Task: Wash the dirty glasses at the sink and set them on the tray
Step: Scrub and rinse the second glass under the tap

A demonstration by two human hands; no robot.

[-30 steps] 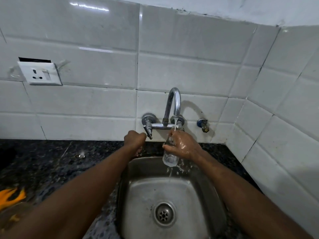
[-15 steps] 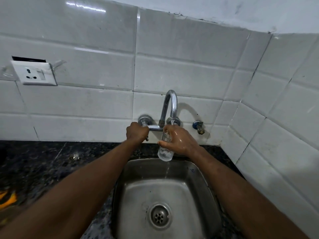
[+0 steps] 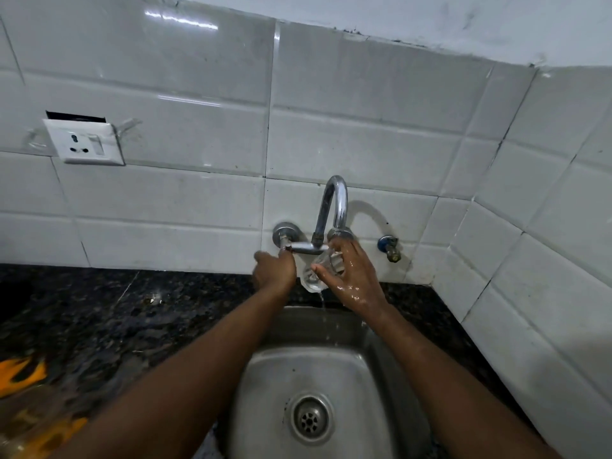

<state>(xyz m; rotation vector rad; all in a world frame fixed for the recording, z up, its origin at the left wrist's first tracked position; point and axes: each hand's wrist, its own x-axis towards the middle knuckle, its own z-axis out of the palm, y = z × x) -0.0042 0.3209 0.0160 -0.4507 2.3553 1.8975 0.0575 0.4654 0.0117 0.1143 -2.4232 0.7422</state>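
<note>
We listed the following, largest first.

1. Tiled wall (image 3: pixel 198 94): glossy white, behind the counter and turning a corner at the right.
2. Countertop (image 3: pixel 99 309): dark speckled stone, meeting the wall.
3. Sink (image 3: pixel 374 369): steel basin set into the countertop, wet.
4. Tap (image 3: pixel 337 200): chrome, wall-mounted, its arched spout above the sink's back edge.
5. Socket (image 3: pixel 84 142): white plate on the wall, well left of the tap.
6. Right hand (image 3: pixel 354 276): wet, fingers and thumb wrapped round the glass just under the spout.
7. Left hand (image 3: pixel 273 273): a closed fist just beside the glass. We judged it was gripping the tap handle (image 3: pixel 285 249), most of which lay hidden under the fingers.
8. Drain (image 3: pixel 309 417): a round strainer in the sink floor.
9. Glass (image 3: pixel 314 278): clear and tilted, held over the back of the sink between the two hands.
10. Small valve (image 3: pixel 389 248): on the wall, right of the tap.
11. Trickle of water (image 3: pixel 323 304): a thin thread falling from the glass into the sink.
</note>
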